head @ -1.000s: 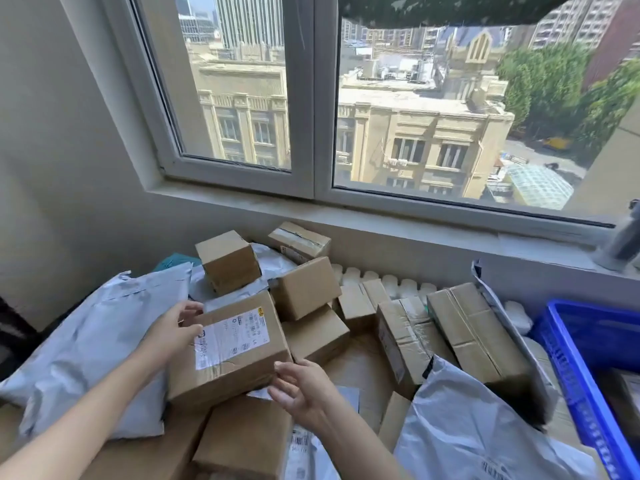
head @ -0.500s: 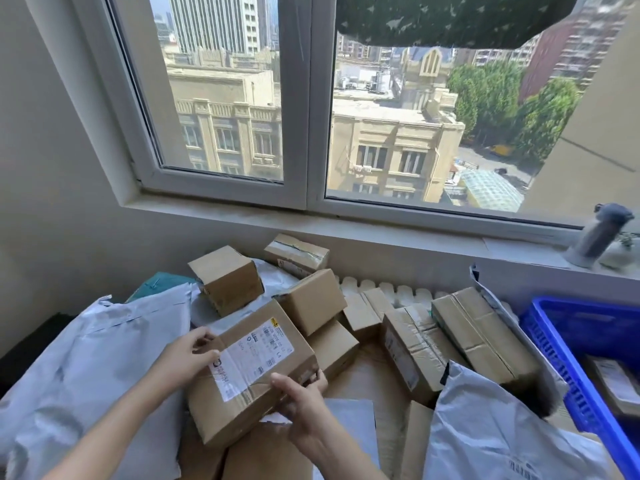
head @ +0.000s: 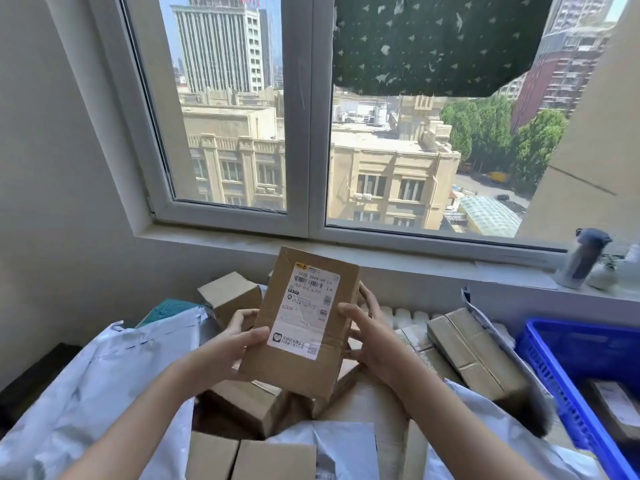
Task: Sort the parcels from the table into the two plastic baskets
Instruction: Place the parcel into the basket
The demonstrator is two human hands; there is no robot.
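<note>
A brown cardboard parcel (head: pixel 277 362) with a white shipping label faces me, lifted clear above the heap and tilted upright. My left hand (head: pixel 239 341) grips its left edge, and my right hand (head: pixel 367 327) holds its right edge. Below lie several more cardboard boxes (head: pixel 474 355) and grey plastic mailer bags (head: pixel 104 382) piled on the table. A blue plastic basket (head: pixel 554 372) stands at the right with a parcel (head: pixel 616 407) inside. Only one basket is in view.
The window sill (head: pixel 381 251) runs behind the pile, with a dark bottle (head: pixel 581 258) at its right end. A white ribbed radiator (head: pixel 408 315) top shows behind the boxes. The wall closes the left side.
Both hands have lifted the labelled parcel off the pile and turned it upright so the label faces me. The camera has tilted up and shifted slightly right.
</note>
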